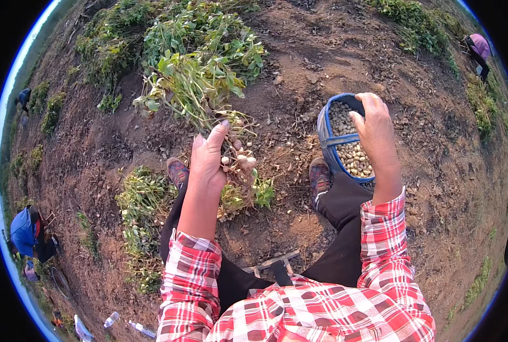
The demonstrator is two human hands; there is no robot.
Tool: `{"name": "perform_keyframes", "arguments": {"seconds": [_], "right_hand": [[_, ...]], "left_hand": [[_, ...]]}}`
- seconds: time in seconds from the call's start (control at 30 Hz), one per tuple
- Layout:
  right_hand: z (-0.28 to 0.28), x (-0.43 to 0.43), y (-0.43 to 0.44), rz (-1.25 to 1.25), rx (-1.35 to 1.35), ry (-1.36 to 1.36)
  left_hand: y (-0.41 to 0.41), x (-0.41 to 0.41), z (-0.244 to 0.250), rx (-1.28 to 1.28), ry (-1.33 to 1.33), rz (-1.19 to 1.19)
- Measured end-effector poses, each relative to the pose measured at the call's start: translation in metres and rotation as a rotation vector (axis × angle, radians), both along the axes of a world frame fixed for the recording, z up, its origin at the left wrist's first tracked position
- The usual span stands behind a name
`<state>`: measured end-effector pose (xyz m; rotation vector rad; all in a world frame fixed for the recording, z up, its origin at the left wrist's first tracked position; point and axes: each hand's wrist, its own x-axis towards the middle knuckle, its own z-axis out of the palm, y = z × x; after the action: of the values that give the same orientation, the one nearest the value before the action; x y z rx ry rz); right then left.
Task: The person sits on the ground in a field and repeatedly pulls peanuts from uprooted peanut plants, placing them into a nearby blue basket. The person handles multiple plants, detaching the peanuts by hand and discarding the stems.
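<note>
My left hand is closed around the stems of a bunch of peanut plants. Its leaves point away from me, and peanut pods with roots hang at the right of the fist. At the right, my right hand is over the right rim of a blue bucket, thumb and fingers apart; nothing shows between them. Many loose peanuts lie in the bucket on both sides of a strap across its opening. The bucket stands on the soil beside my right shoe.
Uprooted peanut plants lie in a heap ahead, with more by my left leg. People bend over at the far left and far right. Plastic bottles lie at the lower left. Part of a low seat shows beneath me.
</note>
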<state>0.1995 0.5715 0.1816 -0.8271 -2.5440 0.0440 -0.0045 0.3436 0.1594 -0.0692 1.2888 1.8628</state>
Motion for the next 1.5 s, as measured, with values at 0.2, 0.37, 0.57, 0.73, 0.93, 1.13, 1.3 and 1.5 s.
{"name": "perform_keyframes", "arguments": {"seconds": [0.2, 0.37, 0.57, 0.73, 0.93, 1.13, 1.3, 1.5], "right_hand": [[0.009, -0.054, -0.102, 0.533, -0.874, 0.016], [-0.022, -0.066, -0.122, 0.573, -0.587, -0.003], [-0.004, -0.061, -0.144, 0.645, -0.557, -0.008], [0.022, -0.054, -0.156, 0.709, -1.131, -0.193], [0.011, -0.048, -0.166, 0.833, -1.309, -0.011], [0.013, -0.054, -0.132, 0.427, -1.546, 0.202], [-0.009, -0.071, -0.136, 0.556, -1.072, 0.207], [0.025, -0.052, -0.137, 0.719, -0.914, 0.095]], "left_hand": [[-0.002, -0.001, -0.012, -0.036, 0.023, 0.014], [0.003, 0.007, -0.018, -0.011, 0.039, 0.065], [0.007, 0.014, -0.014, -0.068, 0.241, 0.167], [0.005, 0.014, -0.023, -0.140, 0.387, 0.163], [0.003, 0.006, -0.014, -0.139, 0.313, 0.208], [0.000, 0.008, -0.010, -0.145, 0.273, 0.118], [0.002, 0.010, -0.015, -0.171, 0.348, 0.100], [-0.005, -0.010, -0.027, -0.190, 0.269, 0.184]]}}
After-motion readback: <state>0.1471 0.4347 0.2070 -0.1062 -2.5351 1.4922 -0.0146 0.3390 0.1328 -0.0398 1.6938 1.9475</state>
